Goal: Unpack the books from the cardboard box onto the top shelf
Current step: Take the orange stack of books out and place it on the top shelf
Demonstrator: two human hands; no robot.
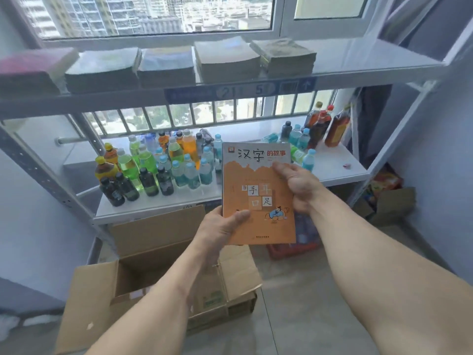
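Note:
An orange book point(258, 193) with a white top band and Chinese characters is held upright in front of the middle shelf. My left hand point(220, 230) grips its lower left corner, thumb across the cover. My right hand point(298, 183) grips its right edge, fingers over the cover. Below, the open cardboard box point(163, 280) stands on the floor with its flaps spread; my left forearm hides part of its inside. The top shelf point(358, 62) carries several stacks of books point(225, 60) lying flat from the left end to past the middle.
The middle shelf point(337, 170) holds many drink bottles point(158, 162) on the left and tall dark bottles point(325, 124) at the right. A red crate point(294, 249) sits under it. Another cardboard box point(391, 203) stands on the floor at right. A window is behind the rack.

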